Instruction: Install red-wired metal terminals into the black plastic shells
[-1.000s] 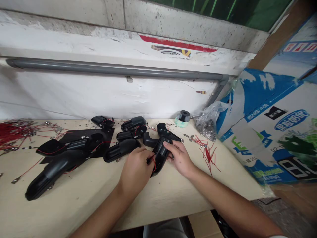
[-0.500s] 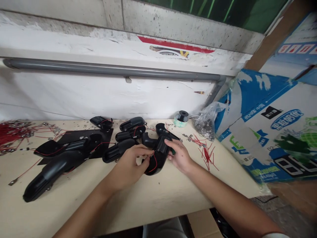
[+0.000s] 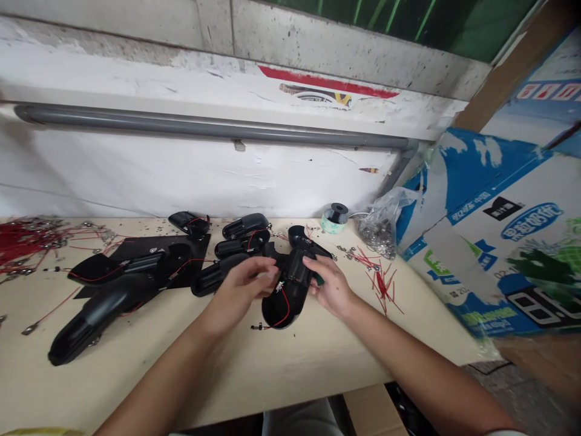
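Observation:
A black plastic housing (image 3: 290,303) with a ribbed compartment is tilted above the table, gripped by my right hand (image 3: 331,284) with the thumb on its top. Something small and green (image 3: 319,279) shows by the right fingers; its kind is unclear. A red wire (image 3: 287,306) curves inside the housing from a small metal contact (image 3: 279,287) to a black connector (image 3: 257,327) hanging past the lower edge. At the housing's left side, my left hand (image 3: 249,281) has its thumb and fingers bent together close to the contact. Whatever lies between those fingertips is hidden.
More black housings (image 3: 106,309) lie to the left and behind my hands. Red wires with metal ends (image 3: 27,239) are heaped far left; loose wires (image 3: 384,284) lie right. A tape roll (image 3: 333,219), a bag of metal parts (image 3: 376,233) and a large printed carton (image 3: 494,242) stand beyond.
My left fingers have moved slightly up and left, off the metal contact, which now shows in the housing. The black connector has come into view. My right hand keeps its hold.

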